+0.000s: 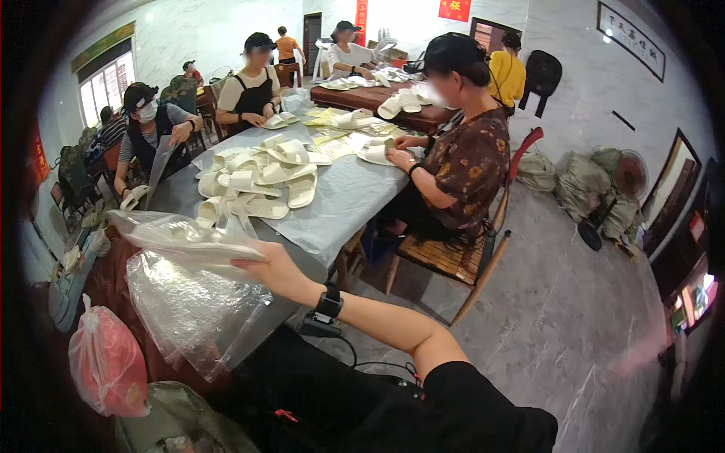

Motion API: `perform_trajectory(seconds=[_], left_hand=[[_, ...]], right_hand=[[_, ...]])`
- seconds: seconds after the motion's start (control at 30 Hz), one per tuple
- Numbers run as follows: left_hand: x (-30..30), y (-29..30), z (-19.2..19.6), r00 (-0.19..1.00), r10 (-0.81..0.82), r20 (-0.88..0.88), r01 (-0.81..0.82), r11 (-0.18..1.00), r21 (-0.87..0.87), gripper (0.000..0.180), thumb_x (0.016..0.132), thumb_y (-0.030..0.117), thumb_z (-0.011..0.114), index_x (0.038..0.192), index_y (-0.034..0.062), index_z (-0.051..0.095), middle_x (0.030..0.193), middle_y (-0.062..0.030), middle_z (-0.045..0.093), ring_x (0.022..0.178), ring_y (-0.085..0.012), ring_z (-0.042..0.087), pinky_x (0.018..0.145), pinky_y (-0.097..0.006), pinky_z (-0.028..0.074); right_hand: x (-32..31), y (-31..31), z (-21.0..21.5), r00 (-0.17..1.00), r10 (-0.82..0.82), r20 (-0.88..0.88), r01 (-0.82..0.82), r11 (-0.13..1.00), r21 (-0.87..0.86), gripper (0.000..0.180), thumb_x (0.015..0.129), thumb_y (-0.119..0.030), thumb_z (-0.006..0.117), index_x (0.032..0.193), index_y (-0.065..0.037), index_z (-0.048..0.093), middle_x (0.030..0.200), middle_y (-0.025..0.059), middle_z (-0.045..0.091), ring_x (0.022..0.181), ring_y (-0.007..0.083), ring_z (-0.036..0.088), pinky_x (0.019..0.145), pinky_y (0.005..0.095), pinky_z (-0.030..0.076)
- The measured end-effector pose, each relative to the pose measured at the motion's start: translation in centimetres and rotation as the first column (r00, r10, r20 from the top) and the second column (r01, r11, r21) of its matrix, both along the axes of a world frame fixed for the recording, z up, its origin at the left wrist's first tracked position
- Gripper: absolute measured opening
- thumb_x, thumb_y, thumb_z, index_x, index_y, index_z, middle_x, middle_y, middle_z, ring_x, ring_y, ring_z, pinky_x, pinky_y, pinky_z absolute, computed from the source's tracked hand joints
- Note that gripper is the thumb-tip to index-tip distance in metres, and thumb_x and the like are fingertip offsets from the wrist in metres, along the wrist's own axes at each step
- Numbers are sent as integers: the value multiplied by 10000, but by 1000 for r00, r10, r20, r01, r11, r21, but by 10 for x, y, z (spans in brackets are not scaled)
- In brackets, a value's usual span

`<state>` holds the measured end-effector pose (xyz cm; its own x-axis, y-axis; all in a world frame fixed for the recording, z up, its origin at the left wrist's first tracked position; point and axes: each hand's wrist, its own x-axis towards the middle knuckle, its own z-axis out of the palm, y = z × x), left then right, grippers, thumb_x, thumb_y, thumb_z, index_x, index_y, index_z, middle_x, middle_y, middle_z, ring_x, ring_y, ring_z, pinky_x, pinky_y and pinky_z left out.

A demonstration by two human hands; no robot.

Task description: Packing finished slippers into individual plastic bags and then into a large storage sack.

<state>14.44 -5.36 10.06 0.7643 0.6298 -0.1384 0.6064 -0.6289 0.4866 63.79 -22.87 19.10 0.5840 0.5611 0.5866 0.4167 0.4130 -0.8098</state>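
Note:
My right hand [266, 266] reaches across from the lower right, a black band around its wrist. Its fingers are closed on the edge of a flat, whitish clear plastic bag [185, 238]; whether this is one bag or a stack, I cannot tell. Below it, a wide sheet of crinkled clear plastic [189, 302] hangs over the table's near end. Just beyond the hand, a heap of cream slippers [260, 174] lies on the grey-covered table [317, 226]. My left hand is out of the picture.
People sit around the table; the nearest, in a flowered shirt [472, 162], handles a slipper on the right side. A wooden chair [445, 257] stands on the grey floor. At the lower left hangs a red-filled plastic bag [109, 362]. Sacks [585, 181] and a fan lean against the right wall.

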Motion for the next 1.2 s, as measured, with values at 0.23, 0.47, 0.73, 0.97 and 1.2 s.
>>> perform_trajectory(seconds=[0.23,0.47,0.73,0.97,1.2], left_hand=[[-5,-39,4,875,20,-484,40,993,113,738,951,420,671,1546,91,385,1483,-236,494,1328,-434,463,1093,-515,373],[0,-68,-11,997,-71,-27,74,981,179,668,795,201,782,1395,68,521,1315,-139,605,1267,-279,547,1081,-732,208],[-10,-114,-5,999,-23,42,11,960,280,388,835,35,633,1219,15,577,1029,-135,586,1023,-324,626,885,-504,437],[-33,-147,43,937,-90,339,23,980,196,228,845,10,613,1056,-3,528,999,-170,470,875,-373,599,671,-463,500],[-51,-169,104,876,-240,418,128,952,278,271,826,45,683,1089,36,620,856,-108,492,697,-297,579,531,-406,456]], right_hand=[[-50,12,24,986,150,-79,-158,981,-111,221,967,-117,666,1143,6,719,963,57,748,891,93,623,805,305,522],[-79,2,58,823,375,-427,-424,906,-22,245,998,-85,618,1226,-4,661,1091,132,732,1041,256,707,882,392,596],[-170,77,58,660,588,-468,-685,726,-53,343,1024,-42,564,1363,4,537,1292,133,643,1088,258,683,928,419,579],[-271,149,-13,453,823,343,-731,563,-387,423,876,84,564,1267,-54,647,1160,92,723,1044,247,704,974,368,539],[-348,203,-153,-108,520,847,-234,815,-530,611,923,-96,569,1513,-172,429,1566,101,414,1398,472,399,1033,746,358]])
